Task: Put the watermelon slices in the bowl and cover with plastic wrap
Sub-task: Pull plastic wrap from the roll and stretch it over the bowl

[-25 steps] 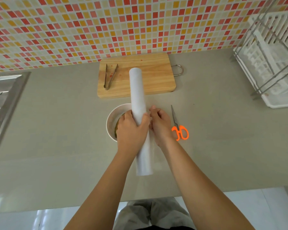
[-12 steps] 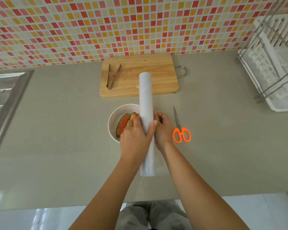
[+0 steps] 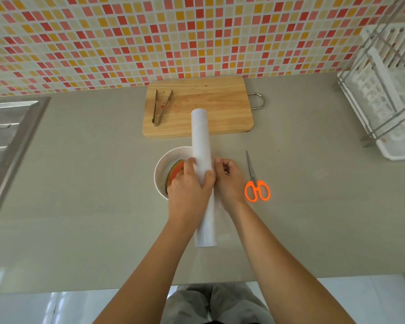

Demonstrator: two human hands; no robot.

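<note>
The left hand (image 3: 189,183) has its grip wrapped around the roll (image 3: 202,174) of plastic wrap, fingers curled over the top and thumb pressed to its right side, while the right hand (image 3: 228,181) sits just beside the roll with its grip narrow, thumb and fingertips pinched together at the roll's edge; whether a film edge is caught there is too faint to tell. The roll is a long, smooth white cylinder held lengthwise away from the person, its far end over the near edge of the board (image 3: 220,108) and its near end over the bench (image 3: 91,195). It crosses the right side of the bowl (image 3: 171,157), and with the left hand hides most of what lies inside. The bowl is round, white and glossy, and stands on the bench just in front of the board. A watermelon slice (image 3: 174,171) shows in it, a thin wedge with red flesh and a dark green rind, partly covered by the left hand. The board is pale wood with a wire handle on its right end and a few red juice spots; metal tongs (image 3: 160,107) lie on its left part. Scissors (image 3: 255,183) with orange handles lie on the bench just right of the right hand. A white dish rack (image 3: 388,94) stands at far right, a steel sink (image 3: 7,141) at far left, and small red, orange and cream tiles (image 3: 150,36) cover the wall.
</note>
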